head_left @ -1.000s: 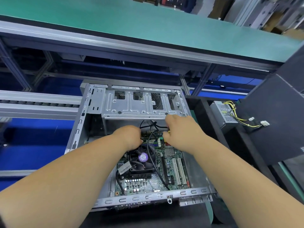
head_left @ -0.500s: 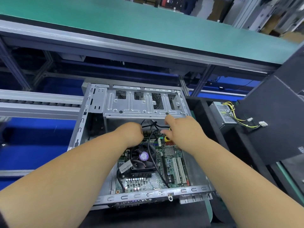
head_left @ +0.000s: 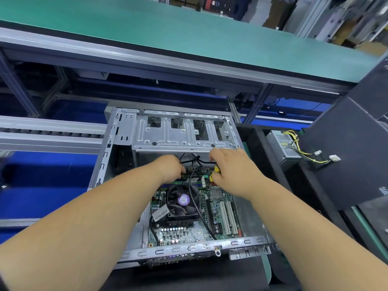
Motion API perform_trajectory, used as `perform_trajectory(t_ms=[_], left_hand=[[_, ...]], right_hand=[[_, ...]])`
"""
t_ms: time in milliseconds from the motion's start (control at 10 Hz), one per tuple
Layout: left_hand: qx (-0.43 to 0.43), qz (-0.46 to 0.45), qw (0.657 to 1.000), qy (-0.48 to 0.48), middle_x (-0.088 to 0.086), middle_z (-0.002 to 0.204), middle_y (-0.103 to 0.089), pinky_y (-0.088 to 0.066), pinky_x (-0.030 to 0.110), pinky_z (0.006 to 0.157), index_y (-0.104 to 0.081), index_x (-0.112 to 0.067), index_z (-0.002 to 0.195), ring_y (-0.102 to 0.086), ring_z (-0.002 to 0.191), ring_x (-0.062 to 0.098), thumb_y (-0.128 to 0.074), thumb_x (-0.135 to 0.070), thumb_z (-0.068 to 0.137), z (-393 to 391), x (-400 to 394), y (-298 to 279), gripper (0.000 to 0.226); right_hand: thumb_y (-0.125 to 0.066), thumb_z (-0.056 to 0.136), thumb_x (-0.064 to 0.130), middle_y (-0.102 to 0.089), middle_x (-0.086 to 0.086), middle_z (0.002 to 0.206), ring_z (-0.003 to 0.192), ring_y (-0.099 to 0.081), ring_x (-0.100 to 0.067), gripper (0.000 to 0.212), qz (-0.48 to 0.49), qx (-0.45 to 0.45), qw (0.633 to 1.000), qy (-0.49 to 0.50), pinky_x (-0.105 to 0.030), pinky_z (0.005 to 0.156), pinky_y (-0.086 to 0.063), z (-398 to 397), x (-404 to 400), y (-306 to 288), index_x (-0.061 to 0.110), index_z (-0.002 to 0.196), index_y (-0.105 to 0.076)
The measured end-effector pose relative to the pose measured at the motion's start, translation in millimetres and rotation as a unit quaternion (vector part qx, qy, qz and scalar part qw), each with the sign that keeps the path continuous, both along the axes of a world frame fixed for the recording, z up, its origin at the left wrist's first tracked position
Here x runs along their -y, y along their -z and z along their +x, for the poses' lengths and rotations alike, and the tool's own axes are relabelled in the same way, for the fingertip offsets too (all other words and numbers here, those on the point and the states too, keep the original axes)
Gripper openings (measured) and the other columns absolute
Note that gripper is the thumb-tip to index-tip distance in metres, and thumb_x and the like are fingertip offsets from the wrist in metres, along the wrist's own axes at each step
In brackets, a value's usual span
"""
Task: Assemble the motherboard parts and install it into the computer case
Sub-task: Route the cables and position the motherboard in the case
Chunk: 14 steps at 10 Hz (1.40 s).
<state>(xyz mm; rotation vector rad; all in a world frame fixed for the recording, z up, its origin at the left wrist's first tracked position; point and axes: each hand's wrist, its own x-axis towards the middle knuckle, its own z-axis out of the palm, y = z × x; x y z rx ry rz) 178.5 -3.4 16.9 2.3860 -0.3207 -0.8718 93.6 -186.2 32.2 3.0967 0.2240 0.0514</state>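
An open grey computer case (head_left: 126,131) lies in front of me with the green motherboard (head_left: 189,232) seated inside it. A black CPU fan (head_left: 182,202) with a purple sticker sits mid-board. Black cables (head_left: 196,162) run from under the drive cage (head_left: 182,133) across the board. My left hand (head_left: 168,166) reaches to the board's far edge, fingers curled down by the cables; what it holds is hidden. My right hand (head_left: 231,171) grips a yellow-handled tool (head_left: 214,174) at the board's far right corner.
A grey power supply (head_left: 283,145) with yellow and black wires and white plugs lies to the right. A dark panel (head_left: 346,154) leans beside it. A roller conveyor rail (head_left: 50,133) runs at the left, and a green-topped shelf (head_left: 168,32) spans above.
Both hands stay at the board's far edge, with only slight shifts of the fingers. The view has tilted a little.
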Motion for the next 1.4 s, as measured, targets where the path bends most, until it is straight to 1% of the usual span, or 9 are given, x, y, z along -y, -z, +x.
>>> perform_trajectory(t_ms=[200, 300, 400, 500, 600, 900, 1100, 1300, 1400], left_hand=[[-0.021, -0.035, 0.999, -0.011, 0.011, 0.097, -0.072, -0.052, 0.029, 0.081, -0.07, -0.001, 0.107, -0.061, 0.078, 0.018, -0.05, -0.013, 0.096, 3, 0, 8, 0.026], [-0.019, -0.03, 0.999, -0.023, 0.001, 0.064, -0.063, -0.045, 0.025, 0.063, -0.073, -0.001, 0.087, -0.052, 0.061, 0.017, -0.051, -0.021, 0.099, 2, -1, 8, 0.032], [-0.035, -0.033, 0.998, -0.039, 0.001, 0.061, -0.058, -0.04, 0.027, 0.068, -0.067, -0.007, 0.069, -0.046, 0.06, 0.018, -0.052, -0.026, 0.1, 2, 0, 8, 0.04], [-0.06, -0.037, 0.997, -0.034, 0.008, 0.08, -0.063, -0.038, 0.026, 0.073, -0.067, -0.002, 0.081, -0.046, 0.067, 0.021, -0.054, -0.028, 0.099, -1, 2, 3, 0.034], [-0.03, 0.008, 0.999, 0.017, 0.01, 0.09, -0.059, -0.038, 0.026, 0.075, -0.069, -0.004, 0.1, -0.046, 0.078, 0.021, -0.05, -0.036, 0.1, -4, 4, -3, 0.038], [-0.047, -0.071, 0.996, -0.033, 0.018, 0.105, -0.071, -0.042, 0.029, 0.075, -0.072, 0.002, 0.103, -0.05, 0.078, 0.02, -0.063, -0.024, 0.093, -5, 3, 2, 0.029], [-0.075, -0.118, 0.987, -0.073, 0.019, 0.094, -0.071, -0.047, 0.035, 0.077, -0.072, 0.004, 0.092, -0.052, 0.067, 0.02, -0.057, -0.008, 0.092, -3, 3, 7, 0.019], [-0.089, -0.116, 0.987, -0.062, 0.015, 0.088, -0.065, -0.041, 0.03, 0.075, -0.068, 0.003, 0.096, -0.05, 0.075, 0.023, -0.053, -0.006, 0.095, -3, 5, 8, 0.018], [-0.078, -0.118, 0.988, -0.065, 0.013, 0.087, -0.066, -0.048, 0.034, 0.08, -0.069, 0.0, 0.093, -0.052, 0.076, 0.021, -0.057, -0.008, 0.094, -3, 6, 9, 0.014]], right_hand=[[-0.04, 0.101, 0.049, -0.054, 0.004, 0.071, 0.068, -0.049, -0.024, 0.031, -0.053, 0.021, 0.997, 0.05, -0.036, 0.08, -0.035, -2, -3, 1, 0.022, 0.089, -0.048], [-0.047, 0.094, 0.033, -0.059, 0.002, 0.095, 0.087, -0.055, -0.025, 0.02, 0.006, -0.01, 1.0, 0.026, -0.038, 0.089, -0.036, -1, 1, -1, 0.018, 0.106, -0.053], [-0.047, 0.099, 0.039, -0.065, 0.002, 0.088, 0.078, -0.058, -0.027, 0.026, -0.01, 0.002, 1.0, 0.021, -0.036, 0.089, -0.037, -1, 0, 0, 0.017, 0.113, -0.051], [-0.038, 0.101, 0.052, -0.053, 0.005, 0.071, 0.07, -0.054, -0.025, 0.035, -0.059, 0.018, 0.997, 0.044, -0.035, 0.076, -0.032, -2, 0, 2, 0.02, 0.098, -0.053], [-0.046, 0.096, 0.038, -0.06, 0.004, 0.091, 0.087, -0.056, -0.024, 0.022, -0.003, 0.003, 1.0, 0.028, -0.037, 0.085, -0.036, -2, 2, 1, 0.02, 0.106, -0.054], [-0.044, 0.096, 0.044, -0.063, 0.005, 0.092, 0.093, -0.057, -0.023, 0.027, -0.034, 0.014, 0.999, 0.022, -0.036, 0.085, -0.028, -2, -1, -1, 0.023, 0.105, -0.057], [-0.043, 0.1, 0.049, -0.067, 0.004, 0.079, 0.079, -0.061, -0.025, 0.032, -0.057, 0.004, 0.998, 0.035, -0.035, 0.093, -0.032, -1, -1, 0, 0.022, 0.111, -0.054], [-0.046, 0.094, 0.035, -0.062, 0.005, 0.097, 0.095, -0.057, -0.023, 0.028, -0.012, -0.003, 1.0, 0.019, -0.037, 0.09, -0.027, -2, 1, 0, 0.022, 0.116, -0.056], [-0.045, 0.1, 0.038, -0.063, 0.005, 0.08, 0.078, -0.059, -0.023, 0.025, -0.026, -0.002, 0.999, 0.022, -0.037, 0.093, -0.029, -3, 0, 0, 0.021, 0.116, -0.053]])
